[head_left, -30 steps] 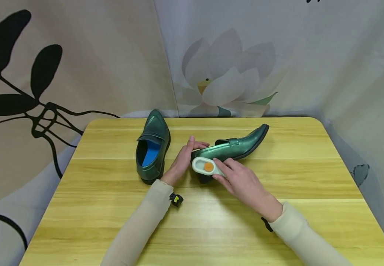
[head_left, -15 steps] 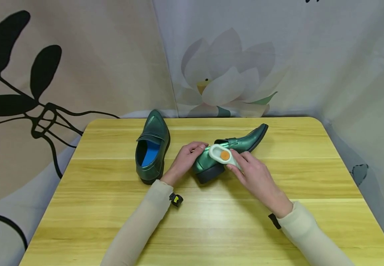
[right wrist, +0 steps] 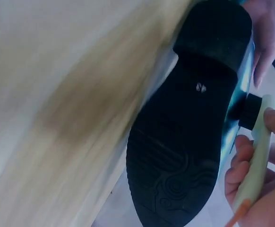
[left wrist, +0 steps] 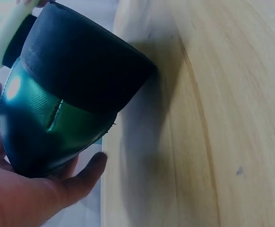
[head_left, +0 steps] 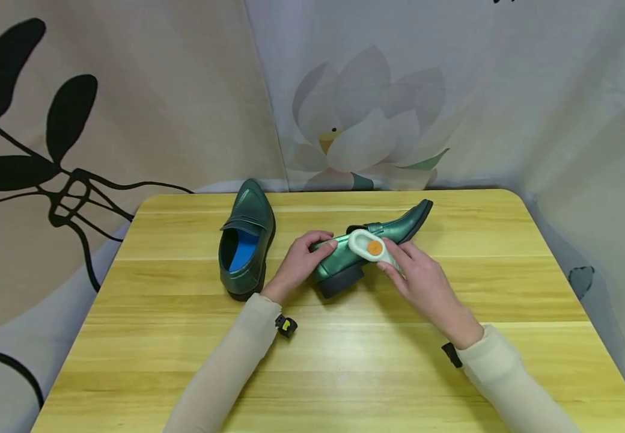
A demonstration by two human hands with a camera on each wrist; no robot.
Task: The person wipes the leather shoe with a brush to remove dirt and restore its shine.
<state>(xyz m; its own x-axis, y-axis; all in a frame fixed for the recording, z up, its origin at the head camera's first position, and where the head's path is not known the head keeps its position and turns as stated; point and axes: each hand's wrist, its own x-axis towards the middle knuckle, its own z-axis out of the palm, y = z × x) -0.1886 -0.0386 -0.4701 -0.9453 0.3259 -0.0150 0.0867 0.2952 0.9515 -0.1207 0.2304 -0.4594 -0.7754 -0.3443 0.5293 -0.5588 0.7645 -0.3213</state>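
Note:
A shiny green loafer (head_left: 339, 257) is tipped on its side, toe toward the back right, with its dark heel (left wrist: 81, 61) facing the left wrist camera. My left hand (head_left: 298, 258) grips the back rim of this shoe, thumb outside. In my right hand (head_left: 428, 285) is a small shoe brush (head_left: 357, 248) with a pale looped handle and an orange disc. Its black head (right wrist: 250, 111) meets the green side of the loafer, as the right wrist view shows. The patterned black sole (right wrist: 175, 156) also faces that camera.
The matching green loafer (head_left: 250, 207) stands upright to the left of my left hand, its blue insole (head_left: 244, 249) showing. Both shoes are on a wooden table (head_left: 312, 373). A printed curtain (head_left: 182, 108) hangs right behind the table's far edge.
My right hand has slid the brush from near the heel toward the shoe's middle. The loafer has rolled, showing more heel, and my left fingers have curled over its back rim.

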